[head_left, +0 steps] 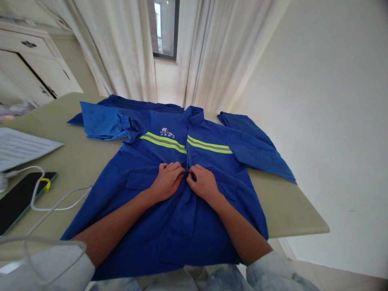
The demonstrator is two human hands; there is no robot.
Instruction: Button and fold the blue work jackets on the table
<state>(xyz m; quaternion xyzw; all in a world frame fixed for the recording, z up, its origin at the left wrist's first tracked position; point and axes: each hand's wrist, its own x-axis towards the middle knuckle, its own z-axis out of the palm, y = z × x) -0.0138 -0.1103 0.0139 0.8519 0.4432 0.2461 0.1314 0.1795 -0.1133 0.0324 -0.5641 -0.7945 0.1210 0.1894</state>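
Observation:
A blue work jacket [169, 142] with yellow-green reflective stripes lies front side up, its collar pointing away from me and its hem hanging towards my lap. My left hand [169, 178] is closed on one edge of the front opening, just below the chest stripe. Facing it, my right hand [202, 180] pinches the other edge at the same height. Both sets of fingertips nearly meet at the centre line, and the small bit of cloth or button between them is hidden.
More folded blue clothing lies behind the jacket on the table [281, 210]. To the left are a printed sheet [27, 146], a black phone [21, 198] and a white cable [60, 204] looping near my left forearm. Curtains [121, 48] hang beyond, and a wall [333, 121] rises on the right.

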